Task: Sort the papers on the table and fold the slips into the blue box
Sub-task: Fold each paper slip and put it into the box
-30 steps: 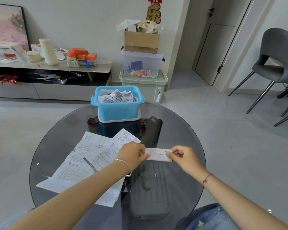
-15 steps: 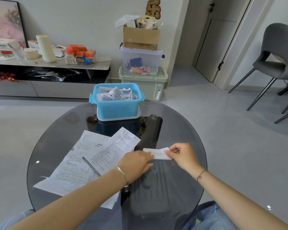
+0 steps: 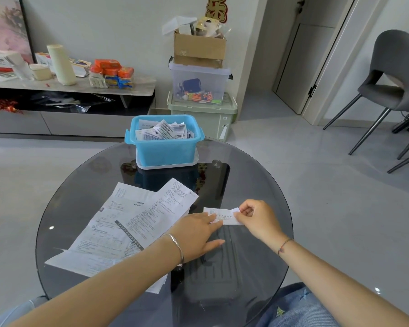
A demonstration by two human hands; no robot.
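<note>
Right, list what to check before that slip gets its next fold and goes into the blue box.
1. The small white paper slip is down on the round dark glass table: ok.
2. The left hand presses the slip's left end with straight fingers: ok.
3. The right hand has a pinch grip on the slip's right end, with the corner lifted: ok.
4. The large white printed sheets lie left of the slip, not over it: ok.
5. Room in the open blue plastic box: cannot tell; the folded slips are heaped to about its rim.
</note>
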